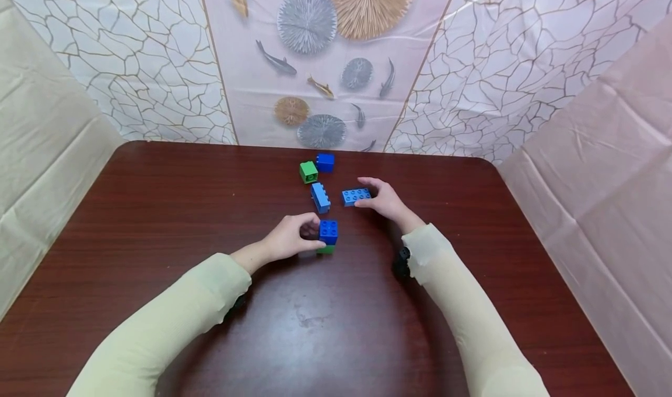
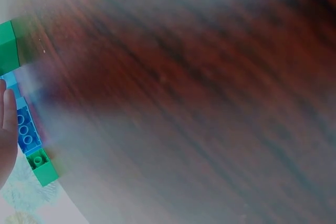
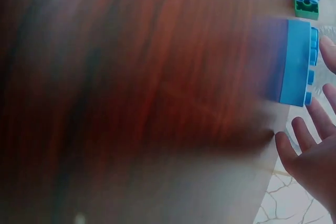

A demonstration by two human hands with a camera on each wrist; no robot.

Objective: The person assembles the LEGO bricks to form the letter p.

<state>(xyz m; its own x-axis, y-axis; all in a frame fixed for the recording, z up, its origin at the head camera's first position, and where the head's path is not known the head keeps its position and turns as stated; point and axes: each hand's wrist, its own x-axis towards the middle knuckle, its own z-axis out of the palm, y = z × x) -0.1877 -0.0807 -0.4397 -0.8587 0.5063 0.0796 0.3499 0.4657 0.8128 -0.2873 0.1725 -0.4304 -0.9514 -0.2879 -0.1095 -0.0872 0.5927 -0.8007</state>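
Note:
My left hand (image 1: 291,235) holds a small stack between thumb and fingers. A dark blue square brick (image 1: 328,229) forms its top, over a green brick (image 1: 326,249) at the table. To the right, my right hand (image 1: 387,201) is spread around the end of a light blue eight-stud brick (image 1: 356,196). Its thumb overlaps the brick's near corner in the head view, while the index finger stands apart behind it. In the right wrist view the fingers (image 3: 310,132) are loosely parted beside that brick (image 3: 296,61).
Just beyond the stack, another light blue brick (image 1: 320,197) lies on its side. Farther back sit a tipped green brick (image 1: 308,172) and a dark blue brick (image 1: 325,162). The brown table (image 1: 157,210) ends at a patterned cloth backdrop (image 1: 315,65).

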